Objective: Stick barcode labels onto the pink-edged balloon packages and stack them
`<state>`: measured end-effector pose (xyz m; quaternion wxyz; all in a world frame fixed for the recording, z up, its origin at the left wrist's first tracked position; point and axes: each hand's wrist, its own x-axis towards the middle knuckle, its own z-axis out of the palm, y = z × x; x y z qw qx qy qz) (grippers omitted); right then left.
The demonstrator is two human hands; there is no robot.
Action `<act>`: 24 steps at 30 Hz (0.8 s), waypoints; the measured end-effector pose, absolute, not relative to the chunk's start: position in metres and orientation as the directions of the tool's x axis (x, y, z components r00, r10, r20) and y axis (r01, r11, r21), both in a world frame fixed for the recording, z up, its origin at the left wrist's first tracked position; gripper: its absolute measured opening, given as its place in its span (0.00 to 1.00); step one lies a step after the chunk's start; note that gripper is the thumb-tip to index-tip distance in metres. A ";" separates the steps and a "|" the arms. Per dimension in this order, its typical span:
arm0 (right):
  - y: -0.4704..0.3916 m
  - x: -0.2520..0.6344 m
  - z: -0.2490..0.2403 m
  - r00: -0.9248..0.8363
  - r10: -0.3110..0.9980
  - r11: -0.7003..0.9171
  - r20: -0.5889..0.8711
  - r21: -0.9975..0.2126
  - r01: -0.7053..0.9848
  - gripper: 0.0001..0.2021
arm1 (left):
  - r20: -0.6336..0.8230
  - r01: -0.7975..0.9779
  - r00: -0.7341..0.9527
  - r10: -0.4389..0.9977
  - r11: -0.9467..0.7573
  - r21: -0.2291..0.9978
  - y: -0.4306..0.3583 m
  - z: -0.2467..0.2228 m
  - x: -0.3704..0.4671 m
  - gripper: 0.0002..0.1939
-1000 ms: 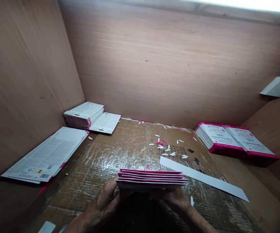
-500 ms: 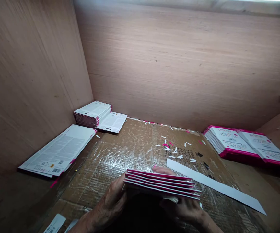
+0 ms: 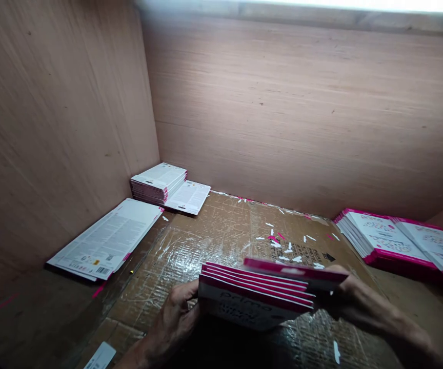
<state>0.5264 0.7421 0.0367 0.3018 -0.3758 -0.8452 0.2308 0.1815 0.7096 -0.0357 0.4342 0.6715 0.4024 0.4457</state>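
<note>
My left hand (image 3: 177,312) is closed on the left end of a small stack of pink-and-white printed packets (image 3: 258,307). The stack is tilted, with its pink top edges fanned towards me. My right hand (image 3: 339,292) grips the right end of a separate packet (image 3: 294,271), held just behind and to the right of the stack. That packet and the right fingers are blurred and dark. Both hands are above a brown cardboard sheet (image 3: 206,236) covered in clear film.
White-backed packets lie at left (image 3: 106,236), with a taller pile (image 3: 158,184) in the far corner. Pink-edged packets (image 3: 394,236) are stacked at right. White and pink paper scraps (image 3: 288,248) litter the cardboard. Plywood walls (image 3: 283,113) rise at left and behind.
My right hand has moved right and now holds one packet apart from the stack. The stack has tipped, showing its printed front. The long white strip no longer shows. The view has shifted slightly.
</note>
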 end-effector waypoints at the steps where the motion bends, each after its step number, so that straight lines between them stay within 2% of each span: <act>1: 0.753 0.530 0.039 -0.495 0.806 0.573 0.325 -0.638 0.514 0.15 | 0.269 0.167 0.257 0.928 -0.317 0.934 0.708 -0.037 0.176 0.10; 3: 0.784 0.520 0.040 -0.349 0.868 0.496 0.354 -0.658 0.567 0.20 | 0.323 0.197 0.208 0.923 -0.363 0.911 0.704 -0.039 0.165 0.09; 4: 0.802 0.504 0.039 -0.234 0.875 0.474 0.424 -0.649 0.595 0.21 | 0.352 0.206 0.196 0.915 -0.390 0.898 0.702 -0.040 0.160 0.09; 6: 0.841 0.455 0.031 -0.124 0.825 0.498 0.551 -0.604 0.622 0.16 | 0.384 0.203 0.204 0.901 -0.422 0.883 0.697 -0.040 0.152 0.10; 8: 0.878 0.394 0.019 -0.293 0.784 0.571 0.547 -0.451 0.686 0.14 | 0.366 0.200 0.215 0.905 -0.408 0.891 0.694 -0.039 0.147 0.11; 10: 0.909 0.338 0.006 -0.403 0.825 0.535 0.397 -0.315 0.784 0.21 | 0.319 0.214 0.211 0.924 -0.362 0.907 0.692 -0.038 0.144 0.11; 12: 0.931 0.297 -0.005 -0.438 0.852 0.514 0.287 -0.302 0.803 0.25 | 0.299 0.229 0.213 0.930 -0.345 0.910 0.691 -0.037 0.144 0.11; 16: 0.944 0.275 -0.014 -0.489 0.857 0.511 0.162 -0.380 0.771 0.32 | 0.307 0.270 0.245 0.920 -0.369 0.889 0.691 -0.039 0.143 0.11; 20: 0.896 0.325 -0.008 -0.482 0.852 0.516 0.206 -0.487 0.704 0.24 | 0.339 0.282 0.192 0.921 -0.382 0.880 0.692 -0.041 0.142 0.10; 22: 0.851 0.367 -0.005 -0.504 0.833 0.518 0.229 -0.641 0.566 0.29 | 0.316 0.269 0.144 0.938 -0.344 0.899 0.694 -0.040 0.145 0.10; 23: 0.826 0.387 -0.005 -0.535 0.806 0.482 0.251 -0.803 0.349 0.34 | 0.295 0.252 0.127 0.947 -0.319 0.914 0.695 -0.039 0.149 0.10; 24: 0.802 0.406 -0.006 -0.537 0.797 0.413 0.275 -0.898 0.152 0.38 | 0.274 0.226 0.124 0.954 -0.296 0.928 0.697 -0.038 0.154 0.11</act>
